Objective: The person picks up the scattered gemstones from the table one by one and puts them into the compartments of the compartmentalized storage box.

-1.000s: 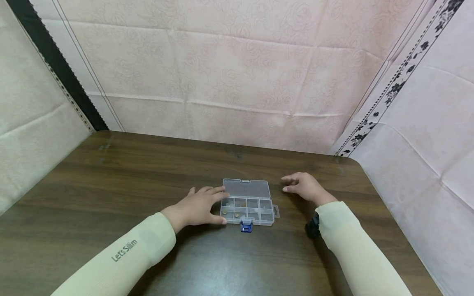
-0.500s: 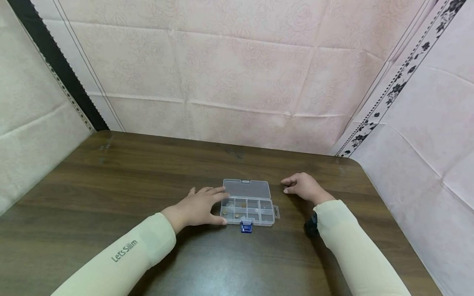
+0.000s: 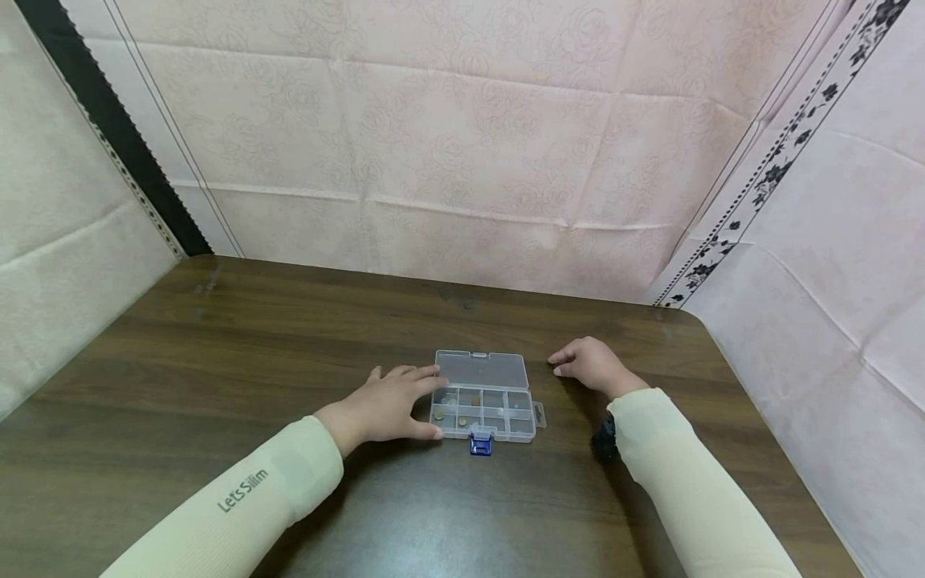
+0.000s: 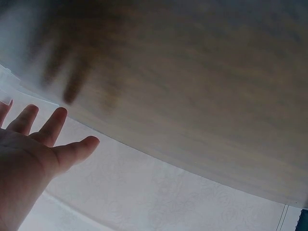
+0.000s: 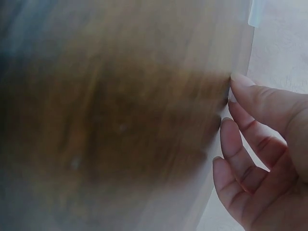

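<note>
A clear plastic compartment box (image 3: 499, 436) lies on the table with its lid (image 3: 480, 369) folded back. Small yellowish and pale pieces sit in several of its compartments. My left hand (image 3: 386, 405) rests at the box's left side, fingers spread, fingertips over the left edge and thumb by the front corner. In the left wrist view the left fingers (image 4: 53, 127) are stretched out. To the right of the box, my right hand (image 3: 594, 365) has its fingertips down at the tabletop, thumb and index finger close together. A tiny pale spot shows between them; I cannot tell whether they pinch something.
A blue latch (image 3: 480, 444) sticks out from the box's front, and a clear hanging tab (image 3: 539, 413) from its right side. The brown wooden table (image 3: 289, 321) is bounded by a pale patterned cloth (image 3: 462, 144) behind and on both sides.
My right hand has shifted very slightly to the left, thumb and index finger staying close at the tabletop. The left hand and the box have hardly moved.
</note>
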Demonstrator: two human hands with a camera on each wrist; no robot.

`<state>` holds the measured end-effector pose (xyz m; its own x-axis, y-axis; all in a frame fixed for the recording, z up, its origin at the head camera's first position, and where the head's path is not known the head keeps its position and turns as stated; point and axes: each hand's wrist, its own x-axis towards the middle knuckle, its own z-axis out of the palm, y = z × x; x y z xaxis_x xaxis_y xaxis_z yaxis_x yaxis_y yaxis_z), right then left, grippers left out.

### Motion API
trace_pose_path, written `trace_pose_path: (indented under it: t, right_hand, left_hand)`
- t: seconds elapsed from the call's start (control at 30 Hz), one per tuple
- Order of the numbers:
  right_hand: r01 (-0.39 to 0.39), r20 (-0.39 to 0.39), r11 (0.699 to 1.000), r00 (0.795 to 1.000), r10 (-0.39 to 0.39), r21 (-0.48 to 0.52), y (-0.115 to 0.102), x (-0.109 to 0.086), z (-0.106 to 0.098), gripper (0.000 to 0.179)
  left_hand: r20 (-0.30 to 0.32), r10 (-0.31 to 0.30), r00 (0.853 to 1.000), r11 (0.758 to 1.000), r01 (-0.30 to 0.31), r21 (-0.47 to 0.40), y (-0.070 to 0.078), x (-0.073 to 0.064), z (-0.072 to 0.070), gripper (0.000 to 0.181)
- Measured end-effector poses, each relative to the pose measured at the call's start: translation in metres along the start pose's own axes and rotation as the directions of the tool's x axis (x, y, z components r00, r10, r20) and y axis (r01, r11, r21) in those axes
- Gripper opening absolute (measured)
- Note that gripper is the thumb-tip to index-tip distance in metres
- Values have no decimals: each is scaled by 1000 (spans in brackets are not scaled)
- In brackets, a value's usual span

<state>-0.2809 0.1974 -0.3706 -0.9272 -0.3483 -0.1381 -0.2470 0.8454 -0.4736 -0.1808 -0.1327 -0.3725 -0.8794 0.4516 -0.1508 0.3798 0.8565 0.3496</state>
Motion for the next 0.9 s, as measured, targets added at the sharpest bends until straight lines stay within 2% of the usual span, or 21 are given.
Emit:
trace_pose_path:
  t: [0.47,0.67,0.9]
  right_hand:
    - [20,-14,1000,1000,-19,8,-5,0,2,22]
    - [79,-73,997,994,-80,-17,-11,-2,2,20]
    - [155,-162,986,973,-163,-63,-22,-12,0,17]
  left_hand:
    - [1,-9,1000,1000,9,-5,0,0,1,76]
    - [1,-13,1000,1000,13,-7,1,-1,0,75]
    - [-3,-13,1000,1000,13,-8,1,-1,0,76]
